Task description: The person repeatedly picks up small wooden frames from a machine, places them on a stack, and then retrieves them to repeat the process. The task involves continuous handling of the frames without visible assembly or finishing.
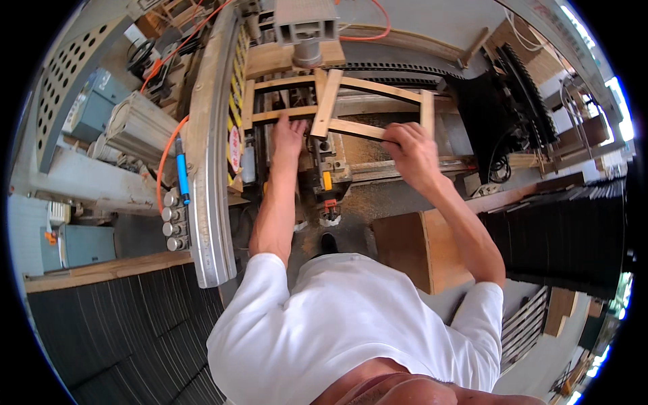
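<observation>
A light wooden frame (364,128) with dark undersides lies across the machine in front of me, with a wider slat (327,102) crossing its middle at a slant. My left hand (289,135) is at the near rail, left of that slat, its fingers closed on the wood; part of the grip is hidden. Farther right, my right hand (412,152) has its fingers curled round the same rail close to the frame's right end piece (427,113). Beyond the frame, a metal machine head (307,30) stands over a wooden block (270,61).
A thick metal beam (209,169) runs along my left, with a blue air nozzle (182,175) on an orange hose beside it. Stacked black panels (560,236) stand right, more panels (121,331) left. A wooden box (401,246) sits near my right elbow. Sawdust covers the floor.
</observation>
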A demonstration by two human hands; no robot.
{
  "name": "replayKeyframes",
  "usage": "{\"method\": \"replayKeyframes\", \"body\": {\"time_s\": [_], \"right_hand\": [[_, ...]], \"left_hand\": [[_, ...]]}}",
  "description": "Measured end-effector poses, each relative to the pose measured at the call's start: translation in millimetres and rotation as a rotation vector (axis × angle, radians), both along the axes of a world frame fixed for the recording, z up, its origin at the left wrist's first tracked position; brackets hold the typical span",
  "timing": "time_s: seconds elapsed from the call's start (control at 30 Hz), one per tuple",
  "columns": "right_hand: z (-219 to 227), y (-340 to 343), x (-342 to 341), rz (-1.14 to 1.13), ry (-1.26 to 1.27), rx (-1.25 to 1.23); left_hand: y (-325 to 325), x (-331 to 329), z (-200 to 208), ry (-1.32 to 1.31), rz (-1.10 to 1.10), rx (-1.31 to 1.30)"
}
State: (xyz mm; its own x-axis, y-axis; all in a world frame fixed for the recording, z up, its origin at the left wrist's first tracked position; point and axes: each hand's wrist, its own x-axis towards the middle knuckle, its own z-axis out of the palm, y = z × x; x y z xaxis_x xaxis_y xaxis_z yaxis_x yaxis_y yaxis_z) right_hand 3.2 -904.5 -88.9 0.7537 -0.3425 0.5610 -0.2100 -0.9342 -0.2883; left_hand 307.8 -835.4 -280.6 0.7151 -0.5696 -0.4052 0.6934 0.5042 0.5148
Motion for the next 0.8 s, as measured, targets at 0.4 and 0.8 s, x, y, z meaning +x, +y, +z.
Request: {"method": "replayKeyframes", "body": {"time_s": [0.4,0.8], "right_hand": [[-100.9,15.3,152.7,0.269,0.134,0.031],[-125.8,-61.4,230.0,0.256,0.165,0.119]], "left_hand": [[79.3,-66.4,2.6,-0.188,-0.227,-0.234],[131.6,-126.7,-5.1,-0.117,-0.08,-0.087]]}}
